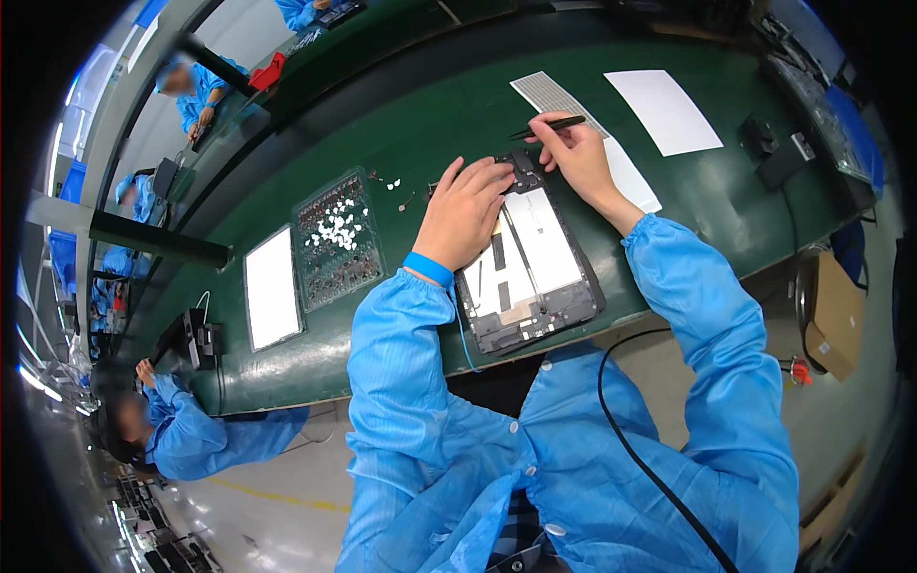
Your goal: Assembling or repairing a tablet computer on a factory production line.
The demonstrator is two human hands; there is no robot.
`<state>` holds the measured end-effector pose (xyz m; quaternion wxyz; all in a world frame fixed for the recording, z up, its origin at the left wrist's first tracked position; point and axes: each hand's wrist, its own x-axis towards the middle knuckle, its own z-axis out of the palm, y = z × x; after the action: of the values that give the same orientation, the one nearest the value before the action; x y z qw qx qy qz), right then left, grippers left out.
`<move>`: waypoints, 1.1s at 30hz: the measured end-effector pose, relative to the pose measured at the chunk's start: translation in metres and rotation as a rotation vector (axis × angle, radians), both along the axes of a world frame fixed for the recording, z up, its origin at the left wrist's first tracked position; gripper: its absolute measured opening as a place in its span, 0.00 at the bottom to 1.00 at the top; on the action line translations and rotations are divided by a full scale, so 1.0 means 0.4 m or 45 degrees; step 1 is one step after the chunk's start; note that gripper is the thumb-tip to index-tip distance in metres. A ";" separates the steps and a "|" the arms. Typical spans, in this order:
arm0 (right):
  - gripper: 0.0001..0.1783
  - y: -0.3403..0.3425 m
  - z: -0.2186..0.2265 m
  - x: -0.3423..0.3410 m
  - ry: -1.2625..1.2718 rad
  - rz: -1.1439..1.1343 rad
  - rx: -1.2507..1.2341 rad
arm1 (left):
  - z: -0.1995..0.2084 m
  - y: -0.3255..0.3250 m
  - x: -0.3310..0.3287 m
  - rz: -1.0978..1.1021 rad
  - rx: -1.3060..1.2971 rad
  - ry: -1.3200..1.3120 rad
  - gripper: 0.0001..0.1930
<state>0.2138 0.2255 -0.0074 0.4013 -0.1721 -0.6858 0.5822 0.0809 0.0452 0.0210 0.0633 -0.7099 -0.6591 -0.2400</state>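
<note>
An opened tablet [548, 250] lies tilted on the green bench in front of me, its silvery inner panel and black edge parts bare. My left hand [462, 212], with a blue band at the wrist, rests over its upper left part, fingers stretched out toward the top edge. What lies beneath those fingertips is hidden. Just above the tablet's upper right corner, my right hand [581, 164] grips black tweezers [564, 123] in a pinch. Their thin tip points left, past the top of the tablet.
Left of the tablet are a clear tray [355, 263] of small parts with white pieces and a white sheet [272, 288]. A sticker sheet [564, 100] and white paper [666, 113] lie at the upper right. A black cable [621, 420] crosses my lap. Co-workers sit to the left.
</note>
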 end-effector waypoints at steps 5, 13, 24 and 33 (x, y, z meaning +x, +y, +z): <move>0.12 -0.001 0.043 0.055 -0.275 -0.127 0.297 | -0.013 -0.012 -0.009 0.025 -0.057 -0.203 0.16; 0.13 -0.163 -0.007 0.222 -0.293 0.126 0.281 | -0.097 -0.054 0.041 0.321 0.469 -0.879 0.16; 0.16 0.157 0.206 -0.158 0.047 0.081 -0.307 | -0.093 -0.030 0.002 0.396 1.027 -1.424 0.18; 0.22 0.342 -0.017 -0.693 0.116 -0.177 -0.384 | -0.084 -0.037 0.058 -0.114 0.507 -1.483 0.05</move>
<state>-0.0635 0.3623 -0.0142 0.4410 -0.2509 -0.5580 0.6566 0.1042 0.0303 -0.0128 -0.1858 -0.4636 -0.4975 -0.7093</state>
